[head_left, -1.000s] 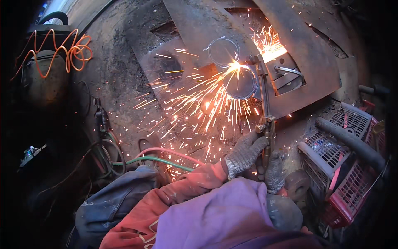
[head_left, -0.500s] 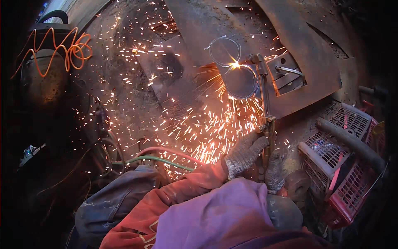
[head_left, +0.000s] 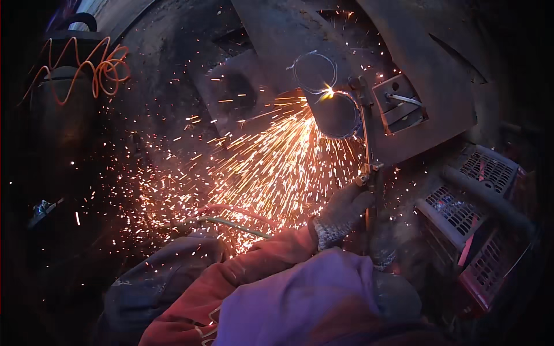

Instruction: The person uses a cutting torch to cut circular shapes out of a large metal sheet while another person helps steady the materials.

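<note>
At plate (head_left: 415, 52): torch (head_left: 367, 144) w/ both hands

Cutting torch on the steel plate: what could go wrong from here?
1. Sparks shower down and left onto the red and green hoses lying beside the knee; they could scorch or burn through.
2. The same spray lands on the trouser leg and red sleeve, risking burns.
3. Both gloved hands, left hand and right hand, grip the cutting torch just below the steel plate; hot slag may drop on them.

Two gloved hands (head_left: 346, 213), one torch (head_left: 369, 144), perhaps two crates (head_left: 479, 196).
</note>
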`<control>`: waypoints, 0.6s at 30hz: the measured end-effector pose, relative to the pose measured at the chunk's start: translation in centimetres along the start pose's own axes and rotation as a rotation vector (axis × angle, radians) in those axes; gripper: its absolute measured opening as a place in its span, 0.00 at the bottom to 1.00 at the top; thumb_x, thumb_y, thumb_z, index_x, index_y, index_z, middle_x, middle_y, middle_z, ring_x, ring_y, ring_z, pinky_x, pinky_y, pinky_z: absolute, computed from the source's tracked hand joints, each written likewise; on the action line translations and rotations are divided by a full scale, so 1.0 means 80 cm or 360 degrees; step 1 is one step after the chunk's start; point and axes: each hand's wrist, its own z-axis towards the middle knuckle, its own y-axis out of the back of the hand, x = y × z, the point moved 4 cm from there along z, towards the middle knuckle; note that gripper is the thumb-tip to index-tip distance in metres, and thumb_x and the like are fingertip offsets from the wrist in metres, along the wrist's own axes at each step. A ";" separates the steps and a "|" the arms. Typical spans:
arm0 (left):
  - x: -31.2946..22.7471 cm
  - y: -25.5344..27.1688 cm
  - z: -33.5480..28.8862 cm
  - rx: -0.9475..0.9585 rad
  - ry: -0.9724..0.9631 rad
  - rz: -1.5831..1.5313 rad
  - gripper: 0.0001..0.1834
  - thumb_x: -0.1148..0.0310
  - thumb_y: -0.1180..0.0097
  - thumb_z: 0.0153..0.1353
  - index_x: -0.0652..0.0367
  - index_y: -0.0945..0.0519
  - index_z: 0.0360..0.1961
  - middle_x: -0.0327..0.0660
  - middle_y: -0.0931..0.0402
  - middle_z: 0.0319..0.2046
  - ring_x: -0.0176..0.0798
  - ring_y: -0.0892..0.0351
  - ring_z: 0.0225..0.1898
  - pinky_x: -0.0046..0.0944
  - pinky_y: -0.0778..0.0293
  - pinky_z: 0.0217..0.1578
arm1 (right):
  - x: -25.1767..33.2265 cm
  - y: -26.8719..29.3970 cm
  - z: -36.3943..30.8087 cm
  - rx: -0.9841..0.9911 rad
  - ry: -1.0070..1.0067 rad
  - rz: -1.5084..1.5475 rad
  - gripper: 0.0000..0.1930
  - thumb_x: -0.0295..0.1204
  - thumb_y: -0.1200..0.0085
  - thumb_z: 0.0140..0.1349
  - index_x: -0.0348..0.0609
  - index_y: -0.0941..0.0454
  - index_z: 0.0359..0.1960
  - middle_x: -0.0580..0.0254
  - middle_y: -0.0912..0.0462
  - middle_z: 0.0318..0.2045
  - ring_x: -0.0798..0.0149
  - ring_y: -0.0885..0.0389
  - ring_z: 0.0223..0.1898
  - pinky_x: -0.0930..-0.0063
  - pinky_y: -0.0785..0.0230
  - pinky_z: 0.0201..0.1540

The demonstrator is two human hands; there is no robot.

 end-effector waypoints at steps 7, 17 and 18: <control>0.007 -0.001 -0.003 0.0009 0.0023 -0.0163 0.17 0.67 0.48 0.68 0.65 0.24 0.53 0.40 0.21 0.39 0.30 0.25 0.41 0.34 0.27 0.44 | 0.002 0.011 -0.005 0.0155 0.0104 -0.0224 0.31 0.59 0.59 0.69 0.42 0.27 0.54 0.67 0.20 0.34 0.73 0.23 0.27 0.81 0.31 0.25; 0.011 0.006 0.002 0.0060 0.0060 0.0201 0.19 0.62 0.49 0.69 0.64 0.25 0.53 0.39 0.21 0.39 0.29 0.25 0.40 0.34 0.26 0.40 | -0.003 0.019 -0.007 0.0240 0.0132 -0.0279 0.30 0.58 0.58 0.70 0.42 0.27 0.55 0.66 0.20 0.35 0.73 0.23 0.29 0.81 0.31 0.25; 0.010 0.002 0.001 0.0087 0.0103 0.0136 0.19 0.61 0.50 0.69 0.64 0.25 0.53 0.39 0.21 0.39 0.29 0.25 0.40 0.35 0.26 0.40 | -0.005 0.023 -0.010 0.0226 0.0140 -0.0277 0.30 0.58 0.58 0.70 0.41 0.27 0.55 0.66 0.20 0.36 0.73 0.22 0.29 0.80 0.31 0.26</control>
